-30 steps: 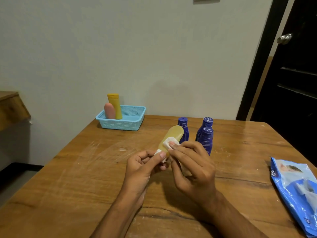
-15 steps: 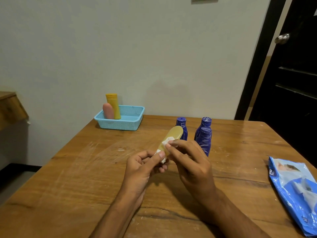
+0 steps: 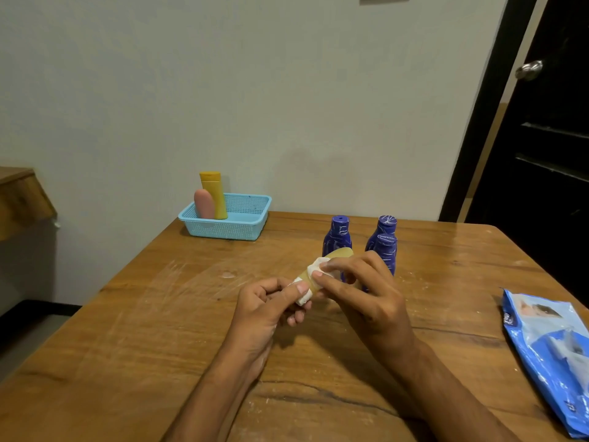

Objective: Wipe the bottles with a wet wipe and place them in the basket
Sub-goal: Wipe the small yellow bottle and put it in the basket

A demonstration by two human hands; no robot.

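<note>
My left hand [image 3: 267, 309] is curled, thumb pinching across the fingertips. My right hand [image 3: 363, 295] arches over it, fingers bent and pinching. Both forearms angle inward.

A home room — worn wooden table [image 3: 159, 330], dark knobbed door [image 3: 548, 154].

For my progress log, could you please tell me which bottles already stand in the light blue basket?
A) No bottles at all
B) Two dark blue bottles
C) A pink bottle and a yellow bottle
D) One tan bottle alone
C: a pink bottle and a yellow bottle stand upright at the left end of the basket, while the three dark blue bottles stand on the table.
</note>
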